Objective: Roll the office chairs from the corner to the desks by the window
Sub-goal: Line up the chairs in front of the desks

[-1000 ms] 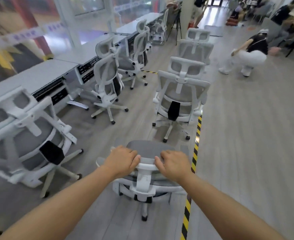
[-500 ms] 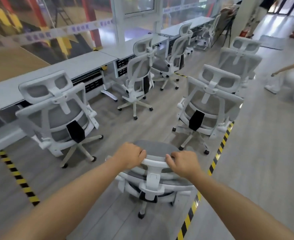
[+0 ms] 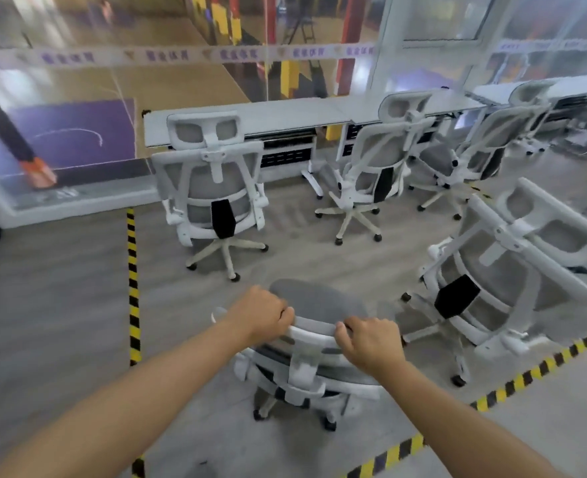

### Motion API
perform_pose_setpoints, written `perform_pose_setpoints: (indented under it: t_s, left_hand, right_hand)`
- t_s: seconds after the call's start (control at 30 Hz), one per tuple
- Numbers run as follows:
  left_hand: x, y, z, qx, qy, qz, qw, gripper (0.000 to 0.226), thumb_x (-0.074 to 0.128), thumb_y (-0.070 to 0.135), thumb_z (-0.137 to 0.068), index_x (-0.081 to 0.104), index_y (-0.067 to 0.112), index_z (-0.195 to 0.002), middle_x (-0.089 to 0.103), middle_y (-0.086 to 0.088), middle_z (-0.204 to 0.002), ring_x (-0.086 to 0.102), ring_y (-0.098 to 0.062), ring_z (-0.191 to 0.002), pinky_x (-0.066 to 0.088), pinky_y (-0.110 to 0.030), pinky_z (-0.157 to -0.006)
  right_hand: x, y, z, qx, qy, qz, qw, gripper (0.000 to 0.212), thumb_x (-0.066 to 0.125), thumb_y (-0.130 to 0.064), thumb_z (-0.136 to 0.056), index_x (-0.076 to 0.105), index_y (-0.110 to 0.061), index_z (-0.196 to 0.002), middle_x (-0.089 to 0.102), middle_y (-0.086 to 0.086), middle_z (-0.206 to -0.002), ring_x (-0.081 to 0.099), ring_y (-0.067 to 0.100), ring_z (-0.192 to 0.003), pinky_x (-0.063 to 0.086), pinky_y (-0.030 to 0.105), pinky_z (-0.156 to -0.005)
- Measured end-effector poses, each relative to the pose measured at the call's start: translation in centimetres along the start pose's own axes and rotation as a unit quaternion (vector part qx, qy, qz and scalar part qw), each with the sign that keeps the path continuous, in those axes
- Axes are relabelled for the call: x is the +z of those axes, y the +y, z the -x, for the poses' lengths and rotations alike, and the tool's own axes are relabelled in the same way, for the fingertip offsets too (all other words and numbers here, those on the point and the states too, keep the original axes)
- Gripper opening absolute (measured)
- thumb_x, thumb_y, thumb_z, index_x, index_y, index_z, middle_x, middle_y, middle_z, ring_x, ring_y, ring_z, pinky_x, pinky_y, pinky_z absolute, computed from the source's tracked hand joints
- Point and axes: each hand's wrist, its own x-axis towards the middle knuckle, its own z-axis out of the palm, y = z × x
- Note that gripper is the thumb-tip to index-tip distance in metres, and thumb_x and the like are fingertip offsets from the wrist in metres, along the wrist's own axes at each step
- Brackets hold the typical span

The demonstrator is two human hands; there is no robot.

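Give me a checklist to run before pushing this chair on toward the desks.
1. Left hand grips the backrest top of the held chair: ok.
2. Right hand grips the same bar: ok.
3. Floor just ahead of the seat free: ok.
4. Straight path to the desk: not ok, a parked chair stands in front of it.
5. Clearance from the tilted chair at right: cannot tell, it looks close.
6. Casters rolling freely: cannot tell.
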Motion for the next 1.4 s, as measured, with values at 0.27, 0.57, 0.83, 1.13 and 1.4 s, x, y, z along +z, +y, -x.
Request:
perform_pose_setpoints:
  t_s: [0.27,0.57,0.83,1.13,1.4]
  left_hand:
    - [0.9,4.1,3.9,-0.092,0.016,-0.052,0.994,0.06,0.011,0.042,-0.088,0.065,0.019,-0.075,0.071,-0.003,-0.082,0.061,-0.023,-0.074,0.024,-0.035,-0.07]
    - [1.6,5.5,8.5,-0.19,0.016,-0.052,0.98,0.057,0.023,0.05,-0.097,0.067,0.017,-0.08,0.069,-0.004,-0.076,0.064,-0.027,-0.071,0.032,-0.03,-0.055]
    - [1.9,6.4,9.6,-0.24,0.015,-0.012,0.971,0.06,0.016,0.051,-0.094,0.055,0.017,-0.065,0.055,0.001,-0.057,0.057,-0.021,-0.055,0.045,-0.027,-0.051]
    - [1.1,7.9,9.3,-0.28,0.037,-0.006,0.959,0.057,0.013,0.05,-0.087,0.047,0.015,-0.058,0.05,0.0,-0.051,0.047,-0.018,-0.047,0.022,-0.028,-0.045]
    - [0.4,8.4,10.3,-0.285,0.026,-0.008,0.958,0.053,0.017,0.048,-0.089,0.049,0.018,-0.059,0.051,0.001,-0.053,0.05,-0.015,-0.049,0.027,-0.026,-0.044]
  right_hand:
    - [-0.5,1.6,0.7,-0.097,-0.035,-0.037,0.994,0.046,0.033,-0.047,-0.088,0.044,-0.019,-0.052,0.05,0.001,-0.047,0.044,0.024,-0.04,0.015,0.024,-0.043]
    - [0.3,0.7,0.4,-0.155,-0.056,-0.055,0.985,0.048,0.032,-0.051,-0.085,0.053,-0.017,-0.059,0.056,0.002,-0.053,0.051,0.027,-0.048,0.035,0.03,-0.045]
    - [1.1,1.0,-1.1,-0.202,-0.061,-0.069,0.975,0.047,0.032,-0.052,-0.085,0.058,-0.019,-0.063,0.058,0.0,-0.056,0.054,0.024,-0.051,0.037,0.03,-0.046]
    - [0.7,1.3,-1.6,-0.246,-0.071,-0.064,0.965,0.052,0.028,-0.05,-0.086,0.051,-0.014,-0.056,0.055,0.003,-0.052,0.051,0.026,-0.048,0.018,0.027,-0.046]
    - [0.0,0.8,-0.8,-0.249,-0.079,-0.073,0.962,0.05,0.03,-0.05,-0.087,0.048,-0.015,-0.056,0.051,0.0,-0.049,0.047,0.022,-0.045,0.023,0.025,-0.044]
